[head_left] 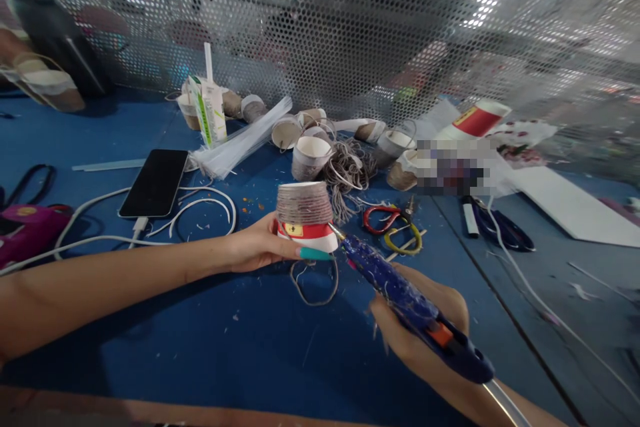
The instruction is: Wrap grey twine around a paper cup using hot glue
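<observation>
While the right hand [425,320] grips a blue hot glue gun [395,283], nozzle at the cup's side, the left hand [260,243] holds one red-and-white paper cup [310,232], upside down, partly wound with grey-brown cord, above the blue table [215,360]. Beyond: one black smartphone [155,183], cable plugged in, at left; scissors [383,220] with red and yellow handles, at right; a heap of loose cord [350,173]; several small cord-wrapped cups [311,157]; lastly, a perforated metal screen [320,27].
</observation>
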The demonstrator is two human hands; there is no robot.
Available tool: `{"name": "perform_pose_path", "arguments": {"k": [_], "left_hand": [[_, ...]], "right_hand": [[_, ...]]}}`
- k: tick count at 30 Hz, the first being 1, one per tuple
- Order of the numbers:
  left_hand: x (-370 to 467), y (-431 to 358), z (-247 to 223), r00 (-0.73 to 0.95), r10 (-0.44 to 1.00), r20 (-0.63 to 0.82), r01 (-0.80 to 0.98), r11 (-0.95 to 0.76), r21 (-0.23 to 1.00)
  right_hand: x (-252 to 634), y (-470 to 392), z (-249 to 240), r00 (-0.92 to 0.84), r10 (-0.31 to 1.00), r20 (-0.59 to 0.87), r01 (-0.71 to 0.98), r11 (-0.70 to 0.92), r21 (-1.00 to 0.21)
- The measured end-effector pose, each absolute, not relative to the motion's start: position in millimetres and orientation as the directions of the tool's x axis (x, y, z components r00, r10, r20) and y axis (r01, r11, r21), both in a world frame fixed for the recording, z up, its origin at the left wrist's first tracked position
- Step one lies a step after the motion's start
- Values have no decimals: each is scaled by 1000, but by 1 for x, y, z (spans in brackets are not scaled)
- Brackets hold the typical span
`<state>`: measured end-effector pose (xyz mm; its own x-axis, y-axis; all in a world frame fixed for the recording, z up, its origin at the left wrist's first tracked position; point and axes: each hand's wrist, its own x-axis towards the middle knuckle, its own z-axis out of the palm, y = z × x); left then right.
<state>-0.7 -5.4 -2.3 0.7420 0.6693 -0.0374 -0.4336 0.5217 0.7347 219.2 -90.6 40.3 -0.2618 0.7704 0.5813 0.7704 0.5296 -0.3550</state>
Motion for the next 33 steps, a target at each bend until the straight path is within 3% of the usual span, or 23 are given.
{"name": "perform_pose_path", "arguments": {"k": [4, 7, 11, 16, 19, 23, 28, 31, 33], "left_hand": [[-3, -3, -4, 741, 670, -48, -427, 526, 735], [-3, 1, -6, 692, 720, -50, -478, 508, 716], [-2, 4, -7, 568, 821, -56, -554, 432, 712], [-1, 4, -8, 547, 830, -107, -515, 434, 739], [0, 2, -8, 555, 824, -111, -482, 428, 764], [-1, 1, -5, 606, 790, -90, -465, 443, 766], [-2, 0, -3, 637, 769, -58, -484, 457, 746], [-2, 0, -3, 618, 783, -69, -497, 456, 739], [-2, -1, -4, 603, 795, -65, -507, 445, 738]], "right_hand": [[221, -91, 37, -212, 830, 516, 788, 457, -413], [227, -84, 30, -160, 809, 565, 788, 450, -420], [242, -63, 30, -252, 737, 627, 863, 464, -199], [257, -41, 46, -320, 919, 231, 947, 302, 109], [264, -31, 50, -253, 965, 64, 958, 241, 156], [284, -25, 57, -233, 972, 12, 973, 233, 0], [281, -36, 70, -278, 946, 166, 913, 314, -260], [246, -46, 61, -186, 943, 274, 777, 312, -546], [219, -50, 47, -136, 980, 146, 548, 197, -813]]}}
